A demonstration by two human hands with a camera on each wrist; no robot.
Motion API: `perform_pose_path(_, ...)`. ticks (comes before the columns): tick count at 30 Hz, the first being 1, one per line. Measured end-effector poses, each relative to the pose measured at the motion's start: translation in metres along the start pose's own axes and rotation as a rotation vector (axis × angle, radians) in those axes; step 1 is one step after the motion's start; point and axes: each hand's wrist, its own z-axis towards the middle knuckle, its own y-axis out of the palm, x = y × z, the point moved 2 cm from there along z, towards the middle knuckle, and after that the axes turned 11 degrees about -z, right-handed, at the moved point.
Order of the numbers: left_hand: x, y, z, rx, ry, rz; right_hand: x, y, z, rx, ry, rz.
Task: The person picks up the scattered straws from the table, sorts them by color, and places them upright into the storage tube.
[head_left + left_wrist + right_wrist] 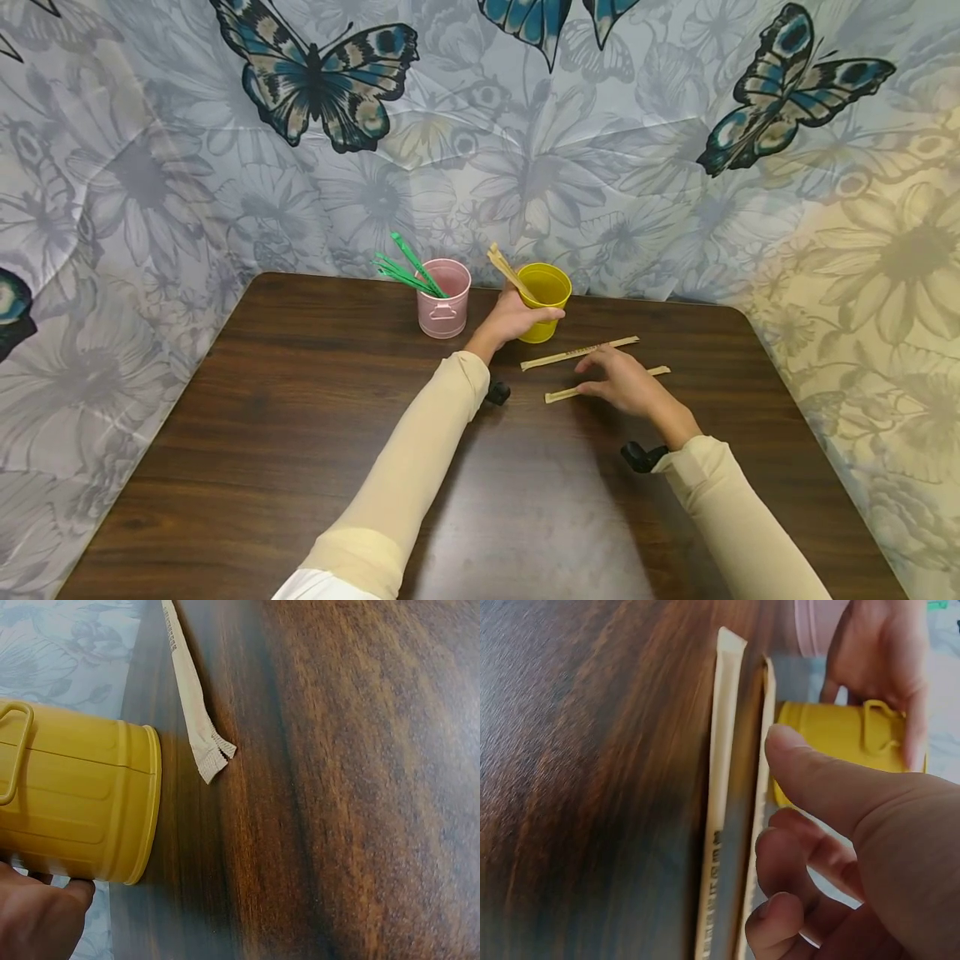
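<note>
My left hand (516, 317) grips a small yellow bucket (538, 334) from its left side, the thumb lying across the front. Slim paper-wrapped sticks (507, 268) lean out of that bucket; what is inside the wrappers is hidden. On the table lie two more such wrapped sticks, a farther one (555, 358) and a nearer one (561, 395). Over the nearer stick hovers my right hand (626, 383), thumb and fingers apart and loosely bent. In the right wrist view nothing sits between the thumb (810, 761) and the fingers.
A pink bucket (442, 322) holding several green wrapped sticks (408, 258) stands left of the yellow one. Both buckets are near the back edge of the dark wooden table (247, 400). Behind it hangs a butterfly-patterned cloth (525, 167).
</note>
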Motion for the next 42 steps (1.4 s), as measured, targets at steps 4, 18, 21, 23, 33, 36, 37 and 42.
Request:
perform_pose_path(4,0.001,0.000,0.000,0.004,-0.014,0.000,0.005,0.002,-0.001,-0.015,0.010,0.015)
perform_pose_path(18,-0.001,-0.001,0.000,0.013,-0.044,0.009,0.012,0.017,-0.005,-0.008,-0.036,0.000)
perform_pose_path(21,0.000,-0.001,0.000,0.016,-0.037,0.007,0.013,0.019,-0.005,0.012,-0.052,-0.005)
perform_pose_path(23,0.000,-0.001,0.000,0.017,-0.028,0.002,0.013,0.019,-0.005,0.027,-0.064,-0.013)
perform_pose_path(33,0.001,0.000,-0.001,0.019,-0.022,-0.019,0.008,0.012,-0.004,0.050,-0.118,-0.030)
perform_pose_path(36,0.000,0.000,-0.001,0.021,-0.022,-0.013,0.005,0.006,-0.004,0.044,-0.104,0.007)
perform_pose_path(37,0.000,0.000,-0.001,0.020,-0.021,-0.011,0.003,0.004,-0.004,0.040,-0.097,0.022)
perform_pose_path(42,-0.001,0.000,-0.001,0.019,-0.009,-0.003,0.001,-0.004,-0.004,0.037,-0.056,0.091)
